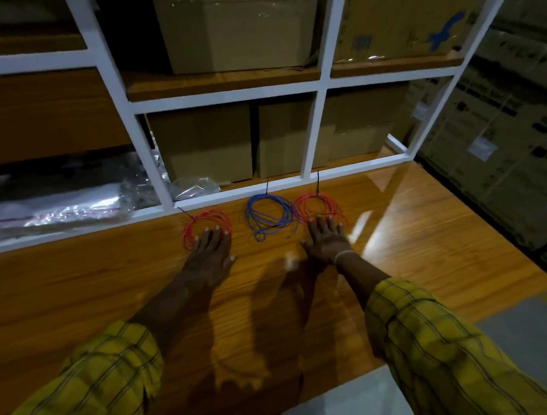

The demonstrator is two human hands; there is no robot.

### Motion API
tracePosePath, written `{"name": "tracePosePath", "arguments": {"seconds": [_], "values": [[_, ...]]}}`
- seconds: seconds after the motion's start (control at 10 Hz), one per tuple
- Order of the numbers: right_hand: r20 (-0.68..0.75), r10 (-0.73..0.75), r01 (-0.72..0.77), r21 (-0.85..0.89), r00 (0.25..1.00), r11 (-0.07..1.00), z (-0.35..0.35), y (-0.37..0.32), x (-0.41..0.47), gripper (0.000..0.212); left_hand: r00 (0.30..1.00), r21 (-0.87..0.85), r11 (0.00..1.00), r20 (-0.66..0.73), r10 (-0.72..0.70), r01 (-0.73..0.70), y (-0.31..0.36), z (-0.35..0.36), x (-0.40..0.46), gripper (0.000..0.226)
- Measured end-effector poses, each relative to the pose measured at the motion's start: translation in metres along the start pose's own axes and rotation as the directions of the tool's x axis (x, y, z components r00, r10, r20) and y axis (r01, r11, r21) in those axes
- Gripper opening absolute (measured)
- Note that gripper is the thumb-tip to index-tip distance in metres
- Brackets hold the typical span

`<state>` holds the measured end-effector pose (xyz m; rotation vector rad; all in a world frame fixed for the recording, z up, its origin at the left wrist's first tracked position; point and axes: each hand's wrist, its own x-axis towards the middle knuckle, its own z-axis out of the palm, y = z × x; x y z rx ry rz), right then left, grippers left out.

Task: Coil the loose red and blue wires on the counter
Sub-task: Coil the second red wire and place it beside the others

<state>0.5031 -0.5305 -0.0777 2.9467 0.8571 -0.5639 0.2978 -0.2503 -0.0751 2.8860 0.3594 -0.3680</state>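
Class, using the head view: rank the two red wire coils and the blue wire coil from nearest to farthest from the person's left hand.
From the left hand:
1. Left red wire coil, under its fingertips.
2. Blue wire coil, middle of the wooden counter.
3. Right red wire coil, under the right hand.

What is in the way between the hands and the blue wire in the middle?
Nothing visible. The blue wire lies on bare counter between the left hand and right hand, each lying flat on a red coil.

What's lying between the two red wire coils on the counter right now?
The blue wire coil lies between the left red coil and the right red coil, untouched by either hand, as the head view shows.
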Motion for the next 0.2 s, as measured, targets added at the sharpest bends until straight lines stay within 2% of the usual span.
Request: {"name": "tracePosePath", "arguments": {"seconds": [0.2], "values": [[-0.120, 0.003, -0.002, 0.010, 0.993, 1.000, -0.012, -0.020, -0.025, 0.078, 0.996, -0.011, 0.999, -0.078, 0.052, -0.053, -0.012, -0.020, -0.012, 0.076]]}}
